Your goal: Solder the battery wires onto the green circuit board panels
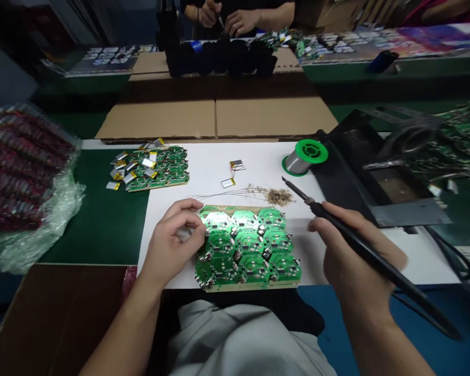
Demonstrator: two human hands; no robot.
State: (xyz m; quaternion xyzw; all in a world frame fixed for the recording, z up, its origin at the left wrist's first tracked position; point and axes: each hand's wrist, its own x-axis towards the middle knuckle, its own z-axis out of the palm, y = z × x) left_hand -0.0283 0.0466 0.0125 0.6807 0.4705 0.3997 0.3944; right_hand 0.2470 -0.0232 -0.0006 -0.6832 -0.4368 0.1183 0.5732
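My right hand (pixel 360 256) is wrapped round a black soldering iron (pixel 352 235), whose tip points up and left above the white sheet. At the left edge of a green circuit board panel (pixel 246 248), my left hand (pixel 180 235) has its thumb and fingers closed on the rim. The panel lies flat in front of me and carries rows of joined boards with small metal parts. Just beyond it are a heap of brownish crumbs (pixel 279 197) and thin wire strands (pixel 227 193). Two small wired batteries (pixel 227 183) lie farther back.
A green solder wire spool (pixel 309 151) stands near a black metal stand (pixel 376 167). Another board panel (pixel 172 167) with several batteries lies back left. Bubble-wrapped packs (pixel 23 177) sit far left. Beyond a cardboard sheet (pixel 160 117), a co-worker's hands (pixel 238 22) are busy.
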